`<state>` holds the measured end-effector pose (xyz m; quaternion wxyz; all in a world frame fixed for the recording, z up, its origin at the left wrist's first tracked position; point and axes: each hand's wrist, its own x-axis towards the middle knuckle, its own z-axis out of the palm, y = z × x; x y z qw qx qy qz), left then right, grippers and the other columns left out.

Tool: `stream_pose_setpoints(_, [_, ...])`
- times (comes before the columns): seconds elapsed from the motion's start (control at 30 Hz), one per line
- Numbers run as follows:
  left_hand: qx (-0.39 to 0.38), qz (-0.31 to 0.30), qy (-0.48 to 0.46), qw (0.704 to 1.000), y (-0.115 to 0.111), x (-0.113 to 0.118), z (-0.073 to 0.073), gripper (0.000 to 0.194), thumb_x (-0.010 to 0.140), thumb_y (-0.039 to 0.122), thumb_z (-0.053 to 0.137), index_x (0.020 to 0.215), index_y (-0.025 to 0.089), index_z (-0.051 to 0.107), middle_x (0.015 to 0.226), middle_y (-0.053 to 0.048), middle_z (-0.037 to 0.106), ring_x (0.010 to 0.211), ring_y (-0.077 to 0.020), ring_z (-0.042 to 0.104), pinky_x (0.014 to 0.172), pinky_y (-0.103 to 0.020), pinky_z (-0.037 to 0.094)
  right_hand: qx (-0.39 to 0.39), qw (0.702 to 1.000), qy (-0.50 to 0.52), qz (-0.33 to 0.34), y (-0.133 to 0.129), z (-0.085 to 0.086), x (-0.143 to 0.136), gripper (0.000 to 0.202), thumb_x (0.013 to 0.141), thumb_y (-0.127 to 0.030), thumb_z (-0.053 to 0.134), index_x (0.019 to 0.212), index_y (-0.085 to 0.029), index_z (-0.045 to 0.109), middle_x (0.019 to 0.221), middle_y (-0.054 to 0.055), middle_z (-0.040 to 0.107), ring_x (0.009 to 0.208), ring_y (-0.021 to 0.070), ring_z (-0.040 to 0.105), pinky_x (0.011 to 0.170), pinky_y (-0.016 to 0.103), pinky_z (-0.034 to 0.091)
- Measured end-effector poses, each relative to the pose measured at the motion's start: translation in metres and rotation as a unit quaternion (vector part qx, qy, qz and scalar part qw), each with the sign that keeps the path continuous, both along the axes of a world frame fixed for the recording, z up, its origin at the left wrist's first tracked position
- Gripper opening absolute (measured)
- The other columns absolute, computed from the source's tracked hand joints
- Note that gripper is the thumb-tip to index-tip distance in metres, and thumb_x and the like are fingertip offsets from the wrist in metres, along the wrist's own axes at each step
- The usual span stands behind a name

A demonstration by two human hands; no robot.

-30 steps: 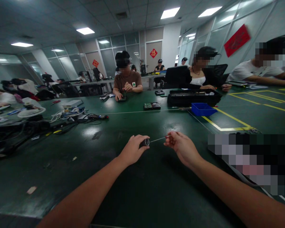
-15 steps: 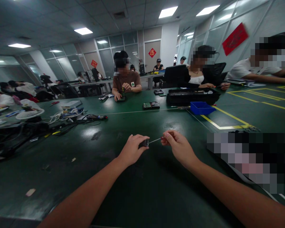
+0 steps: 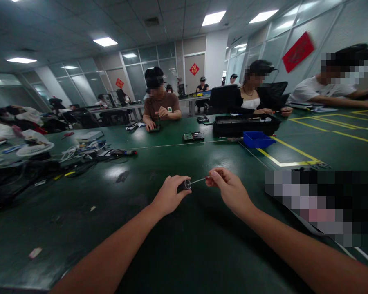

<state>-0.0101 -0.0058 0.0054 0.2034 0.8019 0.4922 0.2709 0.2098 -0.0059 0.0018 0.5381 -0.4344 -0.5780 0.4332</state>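
Near the middle of the view, my left hand [image 3: 171, 194] is closed around a small dark cylinder [image 3: 185, 185], whose round open end faces right. My right hand [image 3: 230, 185] pinches the handle of a thin metal screwdriver [image 3: 198, 180], mostly hidden by the fingers. The metal shaft points left, and its tip is at or inside the cylinder's open end; how deep it goes cannot be made out. Both hands are held above the dark green table [image 3: 171, 253].
Across the table are a circuit board part [image 3: 193, 136], a black tray [image 3: 247, 125] and a blue bin [image 3: 257, 140]. Cables [image 3: 88, 150] lie at left. A blurred-out item [image 3: 319, 204] sits at right. A person in brown [image 3: 164, 107] works opposite.
The whole view has shifted slightly. The cylinder's open end faces a little more toward the camera, and the shaft still reaches it. Both hands keep their holds.
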Motion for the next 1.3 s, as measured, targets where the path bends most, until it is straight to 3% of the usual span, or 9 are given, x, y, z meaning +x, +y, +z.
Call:
stream_pose_setpoints(0.77, [0.000,-0.009,-0.014,1.000,0.000,-0.003,-0.004,0.038,0.090,0.028,0.066,0.127,0.030,0.059,0.118,-0.002,0.063,0.112,-0.0228,0.055,0.112,-0.051,0.033,-0.011,0.999,-0.022,-0.037,-0.001,0.006,0.000,0.031,0.090,-0.047,0.059,0.093,-0.017,0.066,0.083,0.006,0.071,0.075,0.0192,0.067,0.074,0.035,0.053])
stream_pose_setpoints(1.0, [-0.007,-0.004,-0.004,1.000,0.001,-0.002,-0.002,0.039,0.088,0.027,0.068,0.126,0.029,0.059,0.117,-0.002,0.064,0.111,-0.0232,0.056,0.111,-0.052,0.034,-0.018,0.999,-0.024,-0.026,-0.002,0.006,0.000,0.033,0.088,-0.048,0.062,0.091,-0.017,0.068,0.080,0.006,0.072,0.075,0.0201,0.068,0.075,0.037,0.053])
stream_pose_setpoints(1.3, [0.007,-0.019,0.008,1.000,0.002,-0.004,-0.005,0.037,0.089,0.027,0.067,0.125,0.030,0.059,0.119,-0.001,0.063,0.111,-0.0229,0.055,0.113,-0.054,0.031,-0.004,0.999,-0.047,0.019,-0.005,0.012,0.001,0.024,0.089,-0.042,0.057,0.092,-0.019,0.064,0.066,-0.001,0.063,0.060,0.0154,0.058,0.060,0.030,0.046])
